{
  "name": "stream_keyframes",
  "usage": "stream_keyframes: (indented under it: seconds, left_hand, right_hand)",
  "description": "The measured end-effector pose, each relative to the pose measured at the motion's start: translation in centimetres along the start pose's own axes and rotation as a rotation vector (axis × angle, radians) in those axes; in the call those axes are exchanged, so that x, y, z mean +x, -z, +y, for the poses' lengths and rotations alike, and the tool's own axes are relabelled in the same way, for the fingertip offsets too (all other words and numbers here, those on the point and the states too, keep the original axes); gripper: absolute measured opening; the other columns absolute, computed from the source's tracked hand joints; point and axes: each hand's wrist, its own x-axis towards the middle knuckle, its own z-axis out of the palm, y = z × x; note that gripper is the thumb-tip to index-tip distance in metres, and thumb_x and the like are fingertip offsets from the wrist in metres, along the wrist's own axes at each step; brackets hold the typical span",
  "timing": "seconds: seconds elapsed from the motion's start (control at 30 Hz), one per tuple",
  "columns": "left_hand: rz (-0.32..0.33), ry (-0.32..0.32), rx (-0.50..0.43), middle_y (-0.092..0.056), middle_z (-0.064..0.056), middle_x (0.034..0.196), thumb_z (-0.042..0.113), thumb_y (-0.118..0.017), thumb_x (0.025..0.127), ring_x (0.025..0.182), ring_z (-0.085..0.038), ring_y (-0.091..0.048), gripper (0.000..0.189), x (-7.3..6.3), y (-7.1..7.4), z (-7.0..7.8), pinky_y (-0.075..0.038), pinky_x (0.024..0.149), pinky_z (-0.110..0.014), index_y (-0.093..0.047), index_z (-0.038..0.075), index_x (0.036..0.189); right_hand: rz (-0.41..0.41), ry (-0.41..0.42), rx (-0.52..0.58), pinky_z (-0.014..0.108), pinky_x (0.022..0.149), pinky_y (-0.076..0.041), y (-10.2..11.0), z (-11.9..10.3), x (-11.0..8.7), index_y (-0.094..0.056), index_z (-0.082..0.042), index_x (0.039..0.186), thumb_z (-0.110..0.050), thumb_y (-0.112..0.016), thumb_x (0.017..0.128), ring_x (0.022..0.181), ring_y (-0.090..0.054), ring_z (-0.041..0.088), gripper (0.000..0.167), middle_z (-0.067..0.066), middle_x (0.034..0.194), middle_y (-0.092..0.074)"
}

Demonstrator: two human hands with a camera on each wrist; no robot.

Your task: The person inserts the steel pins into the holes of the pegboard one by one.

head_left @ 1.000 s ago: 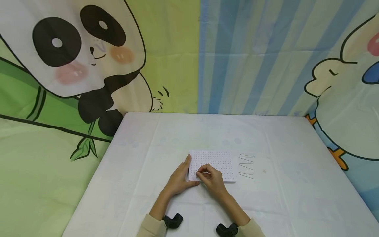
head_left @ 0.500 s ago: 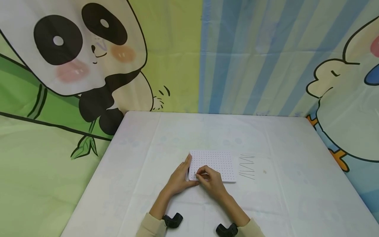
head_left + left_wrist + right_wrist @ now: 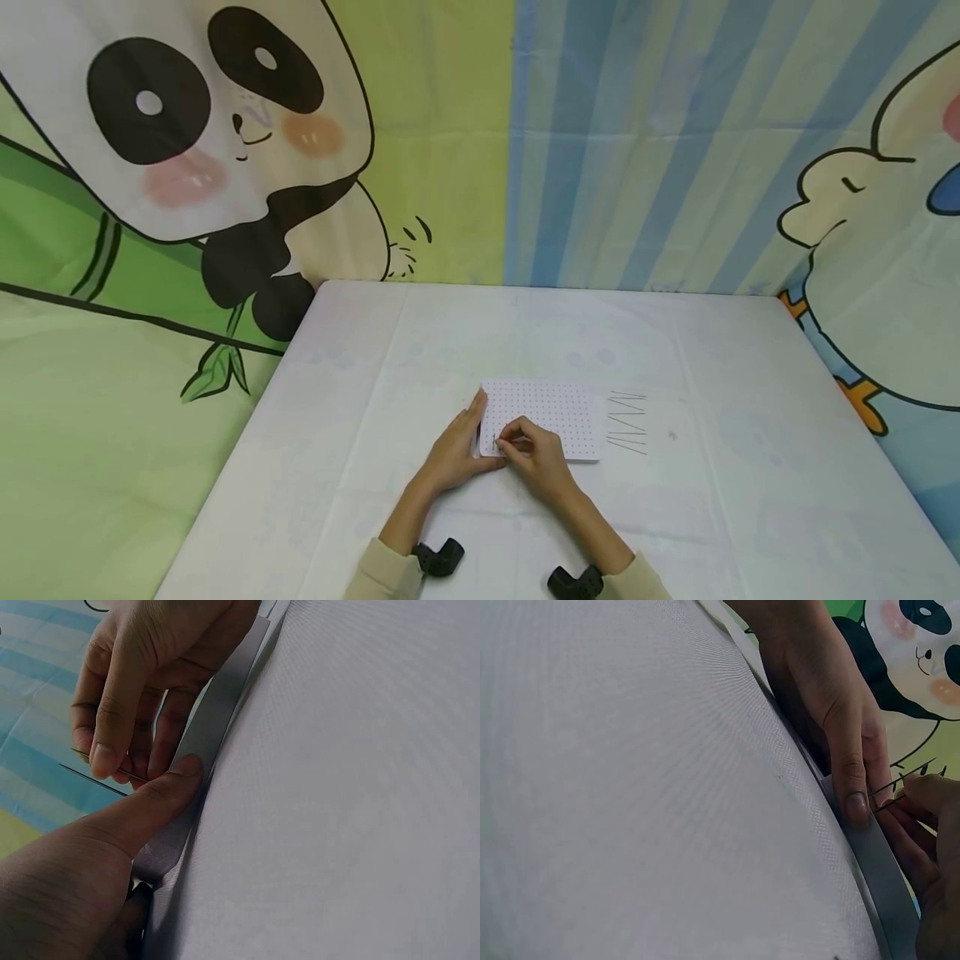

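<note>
A white board [image 3: 551, 408] with rows of small holes lies on the table. My left hand [image 3: 452, 454] rests at its near left corner, fingers along the left side and the thumb [image 3: 169, 784] pressed straight on the front edge. Between thumb and index finger my right hand [image 3: 536, 454] pinches a thin needle [image 3: 133, 775] over the board's near left part. Beside it a second needle [image 3: 94, 780] stands upright from the board, apart from the fingers. The thumb hides where the needles meet the board in the left wrist view.
Several thin needles [image 3: 626, 422] lie in a loose column to the right of the board. A white cloth [image 3: 420, 358] covers the table. Printed curtains [image 3: 442, 142] hang behind and beside it. Black wrist devices [image 3: 440, 558] sit at both cuffs.
The right hand dips slightly left and down, then comes back a little, still pinching the needle. My left hand stays on the board. The head view shifts very slightly.
</note>
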Motion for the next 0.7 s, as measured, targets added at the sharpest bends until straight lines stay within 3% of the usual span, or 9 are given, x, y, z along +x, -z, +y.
stream_keyframes:
  seconds: [0.3, 0.47, 0.57, 0.7]
  left_hand:
    - [0.004, 0.004, -0.016, -0.010, -0.001, 0.154, 0.056, -0.072, 0.070, 0.135, -0.026, -0.023, 0.110, -0.2, -0.5, -0.3, -0.027, 0.105, -0.044, -0.009, 0.011, 0.149]
    - [-0.006, 0.029, -0.011, -0.009, 0.000, 0.154, 0.049, -0.075, 0.070, 0.136, -0.027, -0.022, 0.110, -0.4, -0.5, -0.1, -0.026, 0.106, -0.044, -0.008, 0.012, 0.149]
    - [-0.009, 0.040, 0.005, -0.008, 0.000, 0.154, 0.047, -0.076, 0.071, 0.136, -0.029, -0.022, 0.110, -0.3, -0.4, 0.0, -0.025, 0.107, -0.044, -0.008, 0.013, 0.149]
    - [-0.008, 0.041, 0.021, -0.008, 0.000, 0.154, 0.046, -0.076, 0.070, 0.135, -0.030, -0.022, 0.110, -0.2, -0.4, 0.1, -0.024, 0.107, -0.044, -0.008, 0.012, 0.149]
  right_hand:
    - [-0.038, -0.129, 0.142, 0.032, 0.075, -0.053, 1.1, 0.1, -0.7, -0.053, 0.013, 0.103, 0.007, -0.067, 0.078, 0.088, -0.062, 0.039, 0.029, 0.025, 0.094, -0.062]
    - [0.062, -0.161, 0.176, 0.030, 0.078, -0.052, 3.6, 1.2, -1.5, -0.060, 0.010, 0.099, 0.004, -0.067, 0.080, 0.090, -0.063, 0.034, 0.022, 0.021, 0.096, -0.063]
    - [0.155, -0.140, 0.093, 0.025, 0.078, -0.051, 6.0, 2.6, -2.1, -0.065, 0.004, 0.093, 0.001, -0.068, 0.080, 0.088, -0.064, 0.027, 0.014, 0.016, 0.093, -0.066]
    - [0.282, -0.190, -0.155, 0.015, 0.074, -0.048, 9.1, 5.2, -4.1, -0.070, -0.013, 0.088, -0.012, -0.071, 0.080, 0.083, -0.063, 0.011, 0.008, 0.001, 0.090, -0.067]
